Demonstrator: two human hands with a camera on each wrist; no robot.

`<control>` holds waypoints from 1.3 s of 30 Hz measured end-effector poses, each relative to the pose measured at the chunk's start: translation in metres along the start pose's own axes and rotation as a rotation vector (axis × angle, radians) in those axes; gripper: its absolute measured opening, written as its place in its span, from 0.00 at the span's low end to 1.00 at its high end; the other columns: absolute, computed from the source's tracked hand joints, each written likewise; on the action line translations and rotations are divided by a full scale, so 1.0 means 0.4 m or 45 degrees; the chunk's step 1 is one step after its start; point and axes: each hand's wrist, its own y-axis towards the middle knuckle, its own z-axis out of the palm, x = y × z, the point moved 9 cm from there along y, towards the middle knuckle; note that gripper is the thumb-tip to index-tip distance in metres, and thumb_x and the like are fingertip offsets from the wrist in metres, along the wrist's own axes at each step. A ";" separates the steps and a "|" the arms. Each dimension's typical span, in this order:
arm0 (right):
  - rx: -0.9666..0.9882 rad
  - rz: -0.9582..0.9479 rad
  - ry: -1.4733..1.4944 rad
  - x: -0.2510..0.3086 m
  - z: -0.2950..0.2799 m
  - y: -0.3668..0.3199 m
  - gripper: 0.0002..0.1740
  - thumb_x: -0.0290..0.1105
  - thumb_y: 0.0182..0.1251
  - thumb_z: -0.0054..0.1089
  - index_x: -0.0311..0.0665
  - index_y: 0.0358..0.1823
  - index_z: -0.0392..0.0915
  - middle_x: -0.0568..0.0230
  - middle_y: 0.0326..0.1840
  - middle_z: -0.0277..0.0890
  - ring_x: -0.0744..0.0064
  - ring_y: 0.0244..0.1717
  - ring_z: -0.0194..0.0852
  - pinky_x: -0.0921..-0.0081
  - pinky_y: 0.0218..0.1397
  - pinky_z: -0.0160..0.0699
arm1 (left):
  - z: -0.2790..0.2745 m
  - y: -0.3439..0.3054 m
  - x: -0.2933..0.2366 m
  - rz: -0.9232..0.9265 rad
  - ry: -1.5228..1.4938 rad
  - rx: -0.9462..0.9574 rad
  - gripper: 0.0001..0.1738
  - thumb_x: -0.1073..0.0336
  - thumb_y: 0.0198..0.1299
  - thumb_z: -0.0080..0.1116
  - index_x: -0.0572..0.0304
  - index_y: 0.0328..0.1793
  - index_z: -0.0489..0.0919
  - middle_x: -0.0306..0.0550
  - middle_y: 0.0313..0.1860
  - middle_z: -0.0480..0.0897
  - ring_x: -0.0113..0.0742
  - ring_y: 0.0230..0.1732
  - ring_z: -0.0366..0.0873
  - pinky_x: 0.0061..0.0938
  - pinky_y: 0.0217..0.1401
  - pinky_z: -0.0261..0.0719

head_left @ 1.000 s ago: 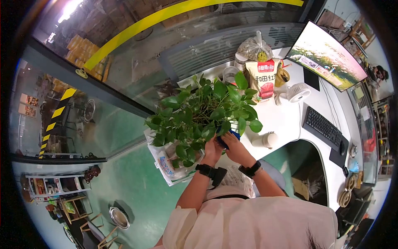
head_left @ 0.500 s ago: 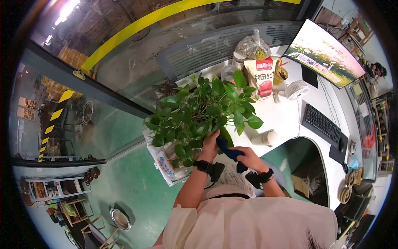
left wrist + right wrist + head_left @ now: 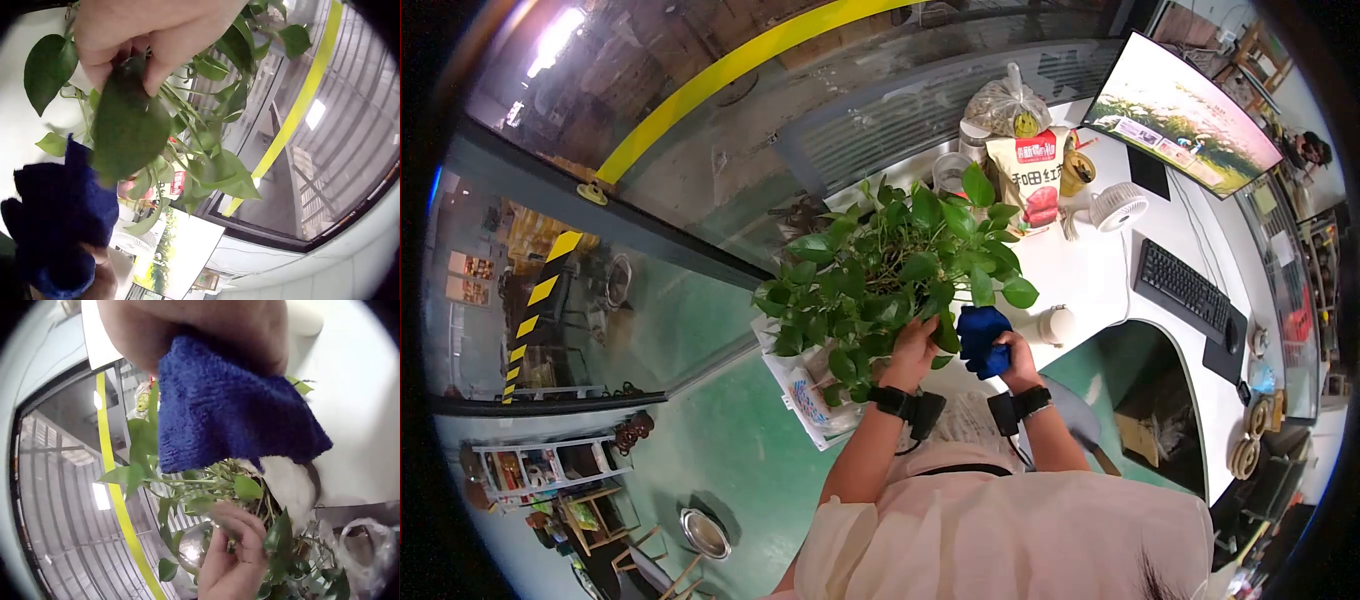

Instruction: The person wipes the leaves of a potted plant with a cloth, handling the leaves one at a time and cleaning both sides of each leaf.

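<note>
A leafy green potted plant [image 3: 870, 270] stands at the desk's left end. At its front edge my left hand [image 3: 913, 355] pinches a broad green leaf [image 3: 128, 125] near its base, between thumb and fingers. My right hand [image 3: 1022, 365] is a short way to the right, gripping a bunched dark blue cloth [image 3: 983, 342]. In the right wrist view the fuzzy cloth [image 3: 225, 412] spreads out below the hand, apart from the pinched leaf. Foliage hides most of the pot.
A white cup [image 3: 1056, 325] stands on the desk just right of the cloth. Farther back are a snack bag [image 3: 1032, 185], a small white fan [image 3: 1118, 207] and a monitor [image 3: 1185, 115]. A keyboard [image 3: 1182, 287] lies at the right. Glass panels [image 3: 730, 180] rise behind the plant.
Both hands were together with the cloth at the plant's front. My right hand has drawn the cloth away to the right and raised it bunched; my left hand has stayed at the plant.
</note>
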 end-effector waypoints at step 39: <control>-0.113 0.094 0.023 -0.044 0.054 0.004 0.13 0.24 0.46 0.48 0.33 0.36 0.72 0.63 0.27 0.72 0.69 0.24 0.71 0.75 0.30 0.75 | 0.186 -0.109 -0.045 0.694 1.972 0.106 0.28 0.55 0.70 0.31 0.52 0.73 0.47 0.58 0.70 0.54 0.53 0.71 0.50 0.38 0.70 0.50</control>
